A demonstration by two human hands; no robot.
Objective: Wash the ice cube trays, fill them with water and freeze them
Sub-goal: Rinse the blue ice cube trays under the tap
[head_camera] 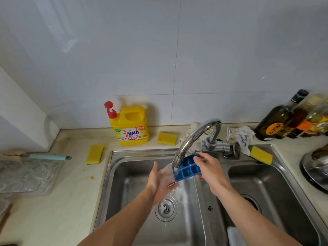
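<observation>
Blue ice cube tray (188, 167) held under the running faucet (195, 135), over the sink (124, 174).
Its long axis runs sideways, cells tipped towards the person. The right hand (210, 167) grips its right end; the left hand (160, 180) is flat, fingers straight, in the stream.

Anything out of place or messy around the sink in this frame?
Minor only: one yellow sponge sits askew on the sink rim, crumpled cloths lie behind the faucet, and a brownish stain marks the counter.
</observation>
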